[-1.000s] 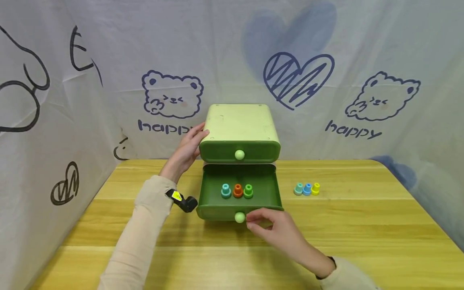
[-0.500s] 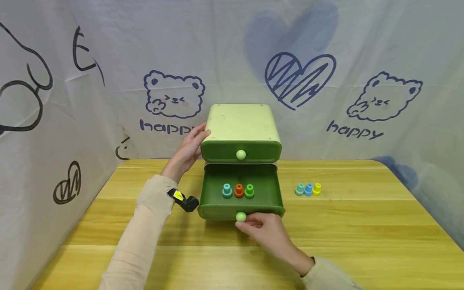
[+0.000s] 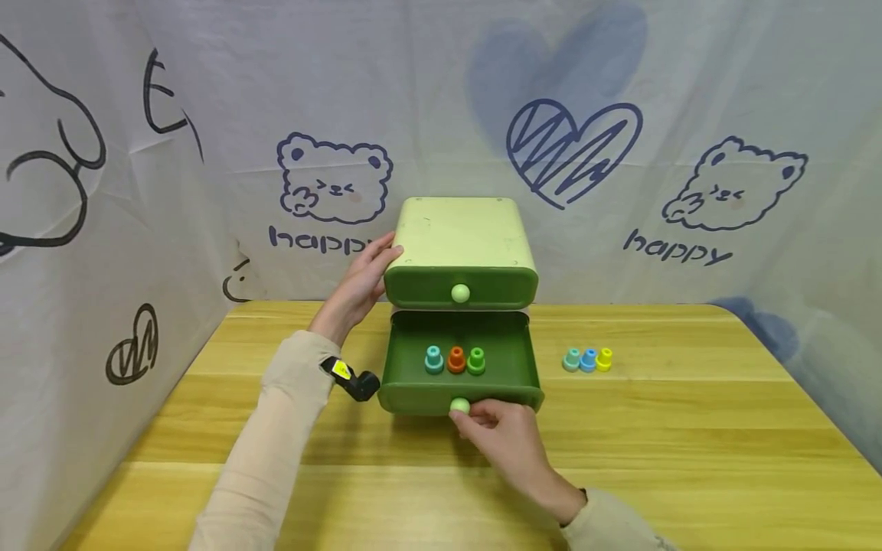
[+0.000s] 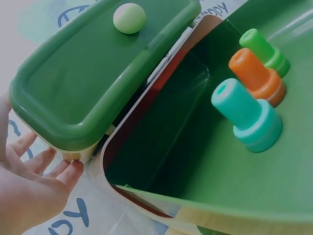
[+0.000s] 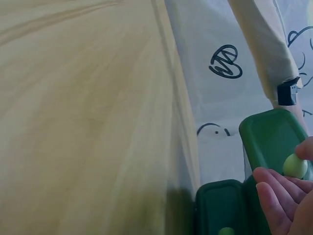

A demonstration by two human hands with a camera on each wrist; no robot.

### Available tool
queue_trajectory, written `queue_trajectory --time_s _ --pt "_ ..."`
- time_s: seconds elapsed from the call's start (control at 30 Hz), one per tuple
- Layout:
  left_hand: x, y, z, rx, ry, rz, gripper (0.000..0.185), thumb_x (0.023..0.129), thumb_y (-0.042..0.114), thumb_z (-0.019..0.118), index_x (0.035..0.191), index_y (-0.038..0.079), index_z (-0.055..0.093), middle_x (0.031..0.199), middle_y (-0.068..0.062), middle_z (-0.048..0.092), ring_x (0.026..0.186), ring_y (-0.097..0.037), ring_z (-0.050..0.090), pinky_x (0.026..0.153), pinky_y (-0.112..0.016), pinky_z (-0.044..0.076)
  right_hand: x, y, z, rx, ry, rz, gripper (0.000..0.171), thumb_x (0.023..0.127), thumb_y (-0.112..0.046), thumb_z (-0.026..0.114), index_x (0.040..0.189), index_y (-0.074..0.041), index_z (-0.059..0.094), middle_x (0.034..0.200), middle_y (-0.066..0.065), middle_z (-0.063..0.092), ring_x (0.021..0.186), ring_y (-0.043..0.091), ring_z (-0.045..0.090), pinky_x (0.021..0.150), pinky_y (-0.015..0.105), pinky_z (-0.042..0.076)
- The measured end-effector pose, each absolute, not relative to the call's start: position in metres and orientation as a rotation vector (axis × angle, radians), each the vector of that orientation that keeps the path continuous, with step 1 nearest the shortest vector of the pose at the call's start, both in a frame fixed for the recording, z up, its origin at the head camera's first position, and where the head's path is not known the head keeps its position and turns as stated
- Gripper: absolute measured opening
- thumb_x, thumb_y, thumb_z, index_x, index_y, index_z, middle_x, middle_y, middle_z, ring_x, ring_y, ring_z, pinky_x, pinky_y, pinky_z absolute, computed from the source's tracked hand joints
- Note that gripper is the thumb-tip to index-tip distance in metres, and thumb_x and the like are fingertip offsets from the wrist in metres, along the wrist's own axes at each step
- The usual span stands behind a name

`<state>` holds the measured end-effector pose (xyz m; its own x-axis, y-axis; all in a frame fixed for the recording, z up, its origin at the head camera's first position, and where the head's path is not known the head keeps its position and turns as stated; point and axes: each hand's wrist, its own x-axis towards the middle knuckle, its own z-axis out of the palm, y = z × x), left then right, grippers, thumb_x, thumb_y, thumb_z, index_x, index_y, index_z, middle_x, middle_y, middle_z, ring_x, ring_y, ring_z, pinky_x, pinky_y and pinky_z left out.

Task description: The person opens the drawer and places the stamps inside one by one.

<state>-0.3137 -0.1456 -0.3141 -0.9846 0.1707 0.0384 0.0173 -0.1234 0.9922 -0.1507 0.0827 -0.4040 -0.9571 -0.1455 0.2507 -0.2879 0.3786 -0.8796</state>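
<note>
A green two-drawer cabinet (image 3: 459, 229) stands at the back middle of the wooden table. Its lower drawer (image 3: 398, 366) is pulled out and holds a teal peg (image 3: 433, 359), an orange peg (image 3: 455, 359) and a green peg (image 3: 475, 360) in a row. My right hand (image 3: 499, 432) pinches the pale round knob (image 3: 459, 405) on the drawer front. My left hand (image 3: 358, 285) lies flat with straight fingers against the cabinet's left side. In the left wrist view the fingers (image 4: 46, 164) touch the cabinet's corner under the shut upper drawer (image 4: 93, 73).
Three more pegs, teal (image 3: 570, 360), blue (image 3: 587, 360) and yellow (image 3: 603, 359), stand in a row on the table (image 3: 689, 428) right of the drawer. A printed white cloth (image 3: 172, 153) walls off the back and both sides.
My right hand has closed in on the drawer knob and taken it. The drawer front sits slightly further back. The left hand has stayed on the cabinet.
</note>
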Motion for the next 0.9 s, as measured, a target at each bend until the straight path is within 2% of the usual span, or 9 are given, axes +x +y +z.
queue_trajectory --time_s 0.27,0.5,0.63,0.9 --pt "-0.314 -0.145 -0.315 0.213 2.003 2.274 0.061 0.101 0.025 0.051 0.154 0.013 0.024 0.157 -0.005 0.025 0.131 -0.023 0.04 0.105 -0.034 0.04 -0.161 0.079 -0.395 0.348 -2.433 1.603 0.017 0.085 -0.021 0.076 0.077 -0.006 0.075 0.062 -0.006 0.068 0.057 0.013 0.066 0.048 0.022 0.049" --pt "-0.314 -0.145 -0.314 0.212 2.009 2.267 0.061 0.101 0.027 0.051 0.154 0.013 0.024 0.156 -0.005 0.025 0.131 -0.022 0.04 0.104 -0.034 0.041 -0.175 0.079 -0.396 0.304 -2.419 1.645 0.019 0.089 -0.021 0.072 0.083 -0.003 0.073 0.068 0.005 0.069 0.062 0.024 0.067 0.051 0.024 0.053" --pt "-0.313 -0.145 -0.314 0.204 2.006 2.265 0.061 0.101 0.027 0.051 0.154 0.014 0.024 0.157 -0.005 0.024 0.131 -0.022 0.04 0.103 -0.033 0.041 -0.182 0.078 -0.398 0.303 -2.425 1.642 0.02 0.09 -0.023 0.071 0.085 -0.003 0.073 0.071 0.006 0.069 0.064 0.026 0.068 0.053 0.025 0.053" --pt "-0.312 -0.145 -0.313 0.199 2.006 2.266 0.061 0.101 0.027 0.05 0.154 0.014 0.023 0.157 -0.004 0.023 0.133 -0.021 0.038 0.103 -0.033 0.041 -0.197 0.075 -0.399 0.373 -2.423 1.551 0.016 0.087 -0.02 0.074 0.084 -0.005 0.072 0.071 -0.002 0.067 0.061 0.01 0.062 0.053 0.024 0.051"
